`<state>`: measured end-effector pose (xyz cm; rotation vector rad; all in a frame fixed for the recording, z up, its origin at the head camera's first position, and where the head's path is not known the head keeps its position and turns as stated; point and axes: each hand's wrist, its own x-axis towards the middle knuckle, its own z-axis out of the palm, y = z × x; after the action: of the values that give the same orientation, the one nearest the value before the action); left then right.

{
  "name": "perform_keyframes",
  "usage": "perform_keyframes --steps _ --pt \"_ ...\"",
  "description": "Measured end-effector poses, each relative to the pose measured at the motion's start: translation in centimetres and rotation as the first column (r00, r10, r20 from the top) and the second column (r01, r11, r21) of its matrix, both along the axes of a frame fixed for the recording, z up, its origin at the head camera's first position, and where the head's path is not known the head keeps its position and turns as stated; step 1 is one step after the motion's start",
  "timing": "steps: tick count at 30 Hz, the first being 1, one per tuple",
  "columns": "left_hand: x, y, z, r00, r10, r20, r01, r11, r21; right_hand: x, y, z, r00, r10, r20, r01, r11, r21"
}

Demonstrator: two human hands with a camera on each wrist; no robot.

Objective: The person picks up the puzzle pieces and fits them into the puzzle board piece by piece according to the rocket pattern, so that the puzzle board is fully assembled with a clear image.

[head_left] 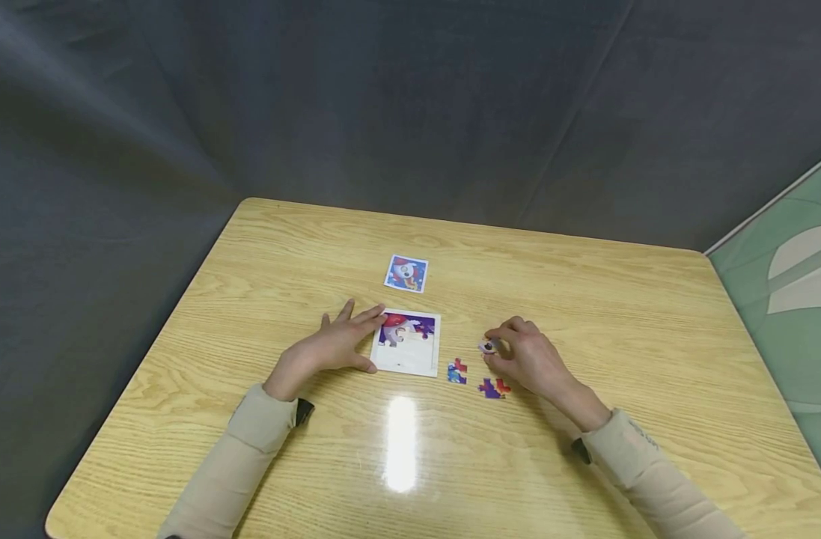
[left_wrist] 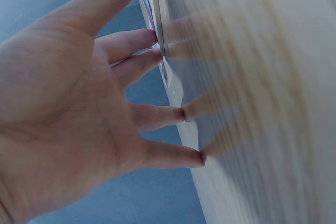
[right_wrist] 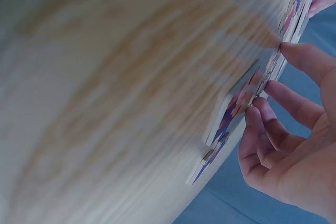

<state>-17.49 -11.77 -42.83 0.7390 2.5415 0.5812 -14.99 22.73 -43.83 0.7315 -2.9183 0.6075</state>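
A white square puzzle tray [head_left: 408, 363] lies flat, with joined purple, red and white pieces in its upper part and bare white below. My left hand [head_left: 339, 344] spreads its fingers along the tray's left side, index fingertip on the upper left corner and thumb at the lower left. In the left wrist view the fingertips [left_wrist: 155, 36] meet the tray's edge. To the tray's right, my right hand [head_left: 527, 355] pinches a jigsaw piece [head_left: 488, 346] between thumb and fingers, low over the table; the fingers partly hide it.
Loose pieces lie between tray and right hand: a blue and red one [head_left: 456, 372] and a purple and red one [head_left: 494, 388]. A small picture card [head_left: 406, 273] lies behind the tray. The wooden table [head_left: 302, 464] ends at a dark curtain [head_left: 410, 112].
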Motion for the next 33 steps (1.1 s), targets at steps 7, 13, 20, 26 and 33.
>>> perform_keyframes --steps 7,13,20,26,33 --pt "-0.01 -0.07 0.05 1.0 0.001 0.002 -0.001 1.0 0.007 -0.12 0.05 0.04 1.0 0.022 -0.022 -0.022 1.0 0.001" --pt "0.0 -0.08 0.01 1.0 0.004 0.002 -0.004 1.0 0.004 -0.19 0.02 0.0 1.0 0.012 -0.013 -0.012 1.0 -0.006" --pt "0.04 0.08 0.0 1.0 0.011 0.008 -0.011 1.0 0.001 -0.14 -0.05 -0.05 1.0 -0.001 -0.003 0.001 1.0 -0.006" --pt "0.01 0.14 -0.01 1.0 0.01 0.004 -0.01 1.0 -0.003 -0.09 -0.06 -0.07 0.999 -0.032 0.027 0.032 0.999 0.0" --pt "-0.01 0.14 -0.03 1.0 0.014 0.007 -0.014 1.0 -0.01 -0.21 -0.06 0.01 1.0 -0.002 0.016 0.002 1.0 0.001"
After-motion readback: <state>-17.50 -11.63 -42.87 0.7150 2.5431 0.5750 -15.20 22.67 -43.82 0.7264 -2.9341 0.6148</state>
